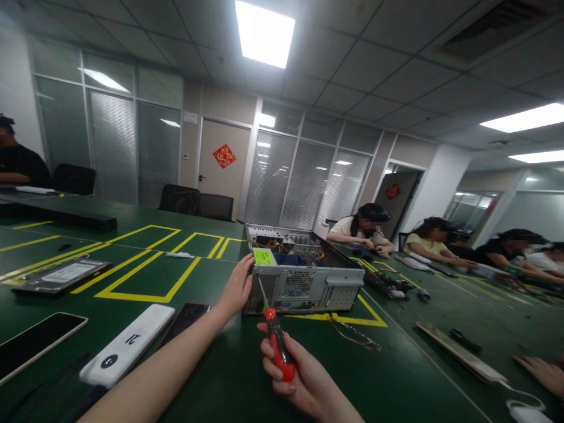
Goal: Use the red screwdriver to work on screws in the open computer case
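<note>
An open desktop computer case (304, 276) lies on its side on the green table (247, 376), its rear panel facing me and coloured cables showing inside. My left hand (238, 288) rests against the case's near left corner, fingers wrapped on the edge. My right hand (299, 376) grips the red handle of a screwdriver (275, 338). The screwdriver's shaft points up and its tip touches the rear panel near the left edge.
A white power bank (127, 346), a dark phone (185, 320) and another phone (35, 343) lie at the near left. A panel (61, 275) sits further left. Several people work at the right side. Another person's hand (541, 373) and a flat bar (458, 352) lie near right.
</note>
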The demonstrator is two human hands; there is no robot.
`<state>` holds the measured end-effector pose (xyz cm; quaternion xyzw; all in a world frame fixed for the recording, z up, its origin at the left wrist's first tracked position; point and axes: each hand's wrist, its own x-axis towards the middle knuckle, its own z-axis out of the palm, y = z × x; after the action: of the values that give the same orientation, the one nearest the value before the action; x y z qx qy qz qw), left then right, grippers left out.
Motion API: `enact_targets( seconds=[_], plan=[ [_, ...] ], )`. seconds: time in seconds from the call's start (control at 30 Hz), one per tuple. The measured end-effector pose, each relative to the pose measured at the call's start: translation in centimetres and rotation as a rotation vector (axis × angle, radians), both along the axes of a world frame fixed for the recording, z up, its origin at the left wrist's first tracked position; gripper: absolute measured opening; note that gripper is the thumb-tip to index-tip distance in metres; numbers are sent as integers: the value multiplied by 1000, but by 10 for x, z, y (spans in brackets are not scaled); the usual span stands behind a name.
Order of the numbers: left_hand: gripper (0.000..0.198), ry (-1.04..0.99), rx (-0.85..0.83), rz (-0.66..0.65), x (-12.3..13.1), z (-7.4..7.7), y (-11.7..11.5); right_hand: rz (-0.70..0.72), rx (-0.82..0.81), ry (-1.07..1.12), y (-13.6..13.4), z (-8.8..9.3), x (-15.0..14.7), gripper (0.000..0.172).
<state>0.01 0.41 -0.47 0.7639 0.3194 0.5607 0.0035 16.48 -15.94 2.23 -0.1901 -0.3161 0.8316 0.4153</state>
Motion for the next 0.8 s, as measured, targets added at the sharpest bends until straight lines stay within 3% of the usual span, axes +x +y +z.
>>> enact_targets(
  seconds=[0.2, 0.4, 0.63, 0.8],
  plan=[
    [42, -9, 3, -4, -2, 0, 1, 180, 56, 32, -3, 5, -4, 66],
    [42, -6, -1, -7, -1, 0, 0, 138, 106, -19, -3, 4, -4, 72],
    [44, -4, -2, -10, -1, 1, 0, 10, -33, 12, -2, -5, -2, 31],
    [43, -3, 1, 1, -1, 0, 1, 72, -15, -11, -3, -4, 2, 26]
  ],
)
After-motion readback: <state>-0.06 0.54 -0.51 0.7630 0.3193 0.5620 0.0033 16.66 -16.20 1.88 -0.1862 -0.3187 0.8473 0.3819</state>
